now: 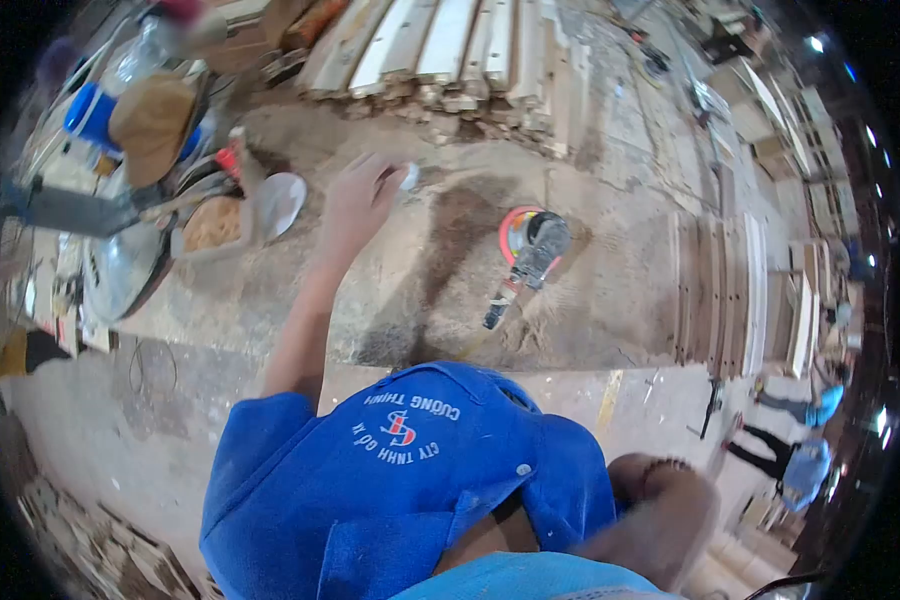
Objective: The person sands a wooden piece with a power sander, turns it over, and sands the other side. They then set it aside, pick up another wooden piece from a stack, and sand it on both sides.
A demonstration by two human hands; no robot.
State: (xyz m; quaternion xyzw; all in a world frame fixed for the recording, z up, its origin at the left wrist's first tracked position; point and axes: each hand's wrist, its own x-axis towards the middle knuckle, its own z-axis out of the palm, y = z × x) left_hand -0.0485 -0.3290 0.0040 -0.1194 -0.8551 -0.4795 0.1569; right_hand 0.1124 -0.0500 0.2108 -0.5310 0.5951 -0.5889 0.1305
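My left hand [358, 205] reaches forward over a dusty workbench [410, 300], its fingers closed on a small white object [410, 177] that is too small to identify. A white bowl [280, 202] lies just left of the hand. A power sander [528, 252] with an orange disc rests on the bench to the right of it. My right arm [660, 515] hangs low at the bottom right, blurred, with a band at the wrist. Its fingers are not distinguishable. My blue shirt [400, 480] fills the lower centre.
Planks [450, 45] are stacked at the bench's far edge. Wooden slats [720, 290] lie in a row on the right. A tub of brown material [213, 225], a brown cap [152, 120] and bottles clutter the left. Two people [800, 440] stand at the far right.
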